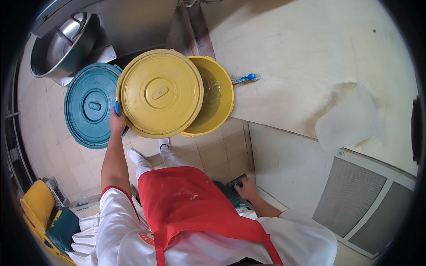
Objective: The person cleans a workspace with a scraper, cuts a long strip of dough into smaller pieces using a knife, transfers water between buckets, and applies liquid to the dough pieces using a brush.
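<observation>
My left hand (pixel 117 122) is closed on the left edge of a round yellow lid (pixel 151 111). A small blue piece (pixel 116 107) shows at its fingers. The lid lies across a yellow bin (pixel 225 106), shifted left so that the right part of the inside shows. The contents are hard to make out. Low on the right, beside my red apron (pixel 177 199), is my right hand (pixel 247 190). Its fingers are bent at a small black object (pixel 236 181) whose kind I cannot tell. A dark green thing (pixel 226 193) sits partly hidden next to it.
A bin with a teal lid (pixel 84 119) stands left of the yellow one. Behind it is a steel mixing bowl (pixel 66 51). The pale worktop (pixel 284 53) holds a blue-handled item (pixel 246 79) and a translucent white container (pixel 348 117). A cabinet with mesh panels (pixel 350 190) is below.
</observation>
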The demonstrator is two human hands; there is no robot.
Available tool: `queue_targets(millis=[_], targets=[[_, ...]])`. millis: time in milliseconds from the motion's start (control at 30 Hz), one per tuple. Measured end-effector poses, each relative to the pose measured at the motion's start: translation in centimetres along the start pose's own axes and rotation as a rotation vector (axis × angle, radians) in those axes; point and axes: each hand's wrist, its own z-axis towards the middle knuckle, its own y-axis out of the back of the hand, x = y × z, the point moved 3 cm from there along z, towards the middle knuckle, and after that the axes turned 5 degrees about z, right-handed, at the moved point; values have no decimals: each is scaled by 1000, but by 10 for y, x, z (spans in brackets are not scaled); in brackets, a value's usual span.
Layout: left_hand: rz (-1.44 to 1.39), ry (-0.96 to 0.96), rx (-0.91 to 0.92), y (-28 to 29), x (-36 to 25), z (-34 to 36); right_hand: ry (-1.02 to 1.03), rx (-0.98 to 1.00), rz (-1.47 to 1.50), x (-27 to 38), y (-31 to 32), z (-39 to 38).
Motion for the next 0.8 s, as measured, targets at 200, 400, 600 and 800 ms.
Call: queue_targets(millis=[200,400,600,800], targets=[[188,-46,14,-16,-28,0,-405,132,281,-51,-52,-86],[328,-158,-25,-46,-63,-10,-375,-90,399,-26,-43,-78],[272,-286,137,-105,-96,-65,-438,-50,424,-4,-49,-112],[92,16,272,-140,-112,-121,-330,-66,324,-7,-64,-112]])
